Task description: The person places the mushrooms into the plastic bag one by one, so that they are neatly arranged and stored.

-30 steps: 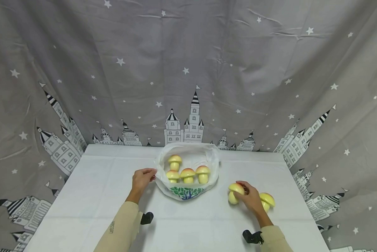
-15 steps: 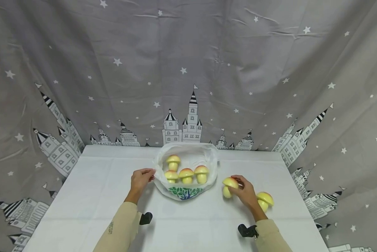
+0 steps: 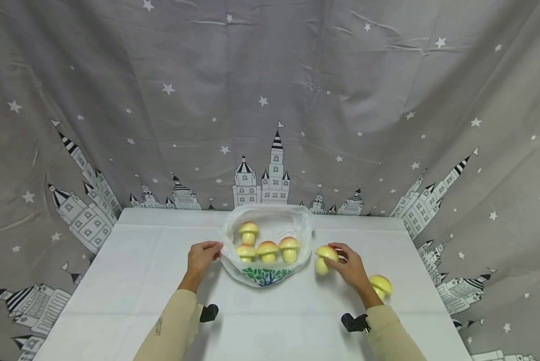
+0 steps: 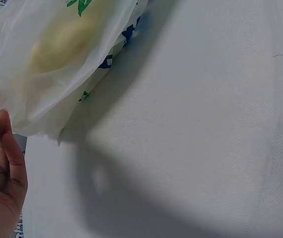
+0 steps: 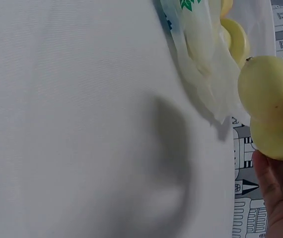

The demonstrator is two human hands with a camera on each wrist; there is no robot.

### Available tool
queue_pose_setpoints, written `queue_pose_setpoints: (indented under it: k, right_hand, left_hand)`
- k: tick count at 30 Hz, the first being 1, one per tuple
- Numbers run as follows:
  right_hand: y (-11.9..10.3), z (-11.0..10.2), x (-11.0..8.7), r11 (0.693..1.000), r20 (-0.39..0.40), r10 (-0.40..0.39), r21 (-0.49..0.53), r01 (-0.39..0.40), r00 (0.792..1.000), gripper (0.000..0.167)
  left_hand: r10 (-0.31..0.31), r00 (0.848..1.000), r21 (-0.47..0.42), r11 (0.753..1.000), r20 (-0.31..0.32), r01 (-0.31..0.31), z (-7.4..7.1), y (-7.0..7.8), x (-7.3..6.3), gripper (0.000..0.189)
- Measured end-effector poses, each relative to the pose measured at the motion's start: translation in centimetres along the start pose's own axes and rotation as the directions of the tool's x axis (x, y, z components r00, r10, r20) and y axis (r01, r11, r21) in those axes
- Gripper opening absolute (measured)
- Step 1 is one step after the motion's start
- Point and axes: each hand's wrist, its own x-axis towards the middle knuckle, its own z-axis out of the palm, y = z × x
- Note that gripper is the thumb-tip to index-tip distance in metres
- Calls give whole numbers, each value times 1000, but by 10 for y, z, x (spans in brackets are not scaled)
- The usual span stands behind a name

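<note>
In the head view my left hand (image 3: 200,260) pinches the left rim of a white plastic bag (image 3: 237,272) printed with a green-and-blue tree. The bag's mouth is held wide, and several yellow toy mushrooms (image 3: 267,249) with reddish-tinged caps lie inside. Through its thin wall (image 4: 57,94) a yellow shape shows in the left wrist view. To the right of the bag, my right hand (image 3: 351,265) grips another toy mushroom (image 3: 326,253) by its cap, stem downward. The right wrist view has this mushroom (image 5: 270,94) large, above the fingertips, its shadow falling on the table.
One more toy mushroom (image 3: 380,285) lies on the white-covered table (image 3: 274,331), right of my right forearm. A grey curtain (image 3: 270,75) with stars and castles hangs behind the table's far edge and along both sides.
My right hand has carried its mushroom leftward and away from me, closer to the bag, leaving the other mushroom behind. The left hand has stayed at the bag's rim.
</note>
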Motion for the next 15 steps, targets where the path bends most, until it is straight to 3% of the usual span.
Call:
queue_pose_setpoints:
  k: [15]
  right_hand:
    - [-30, 20, 25, 993, 52, -76, -84, 80, 996, 46]
  left_hand:
    - [-12, 1000, 4, 1000, 6, 12, -1, 0, 0, 30]
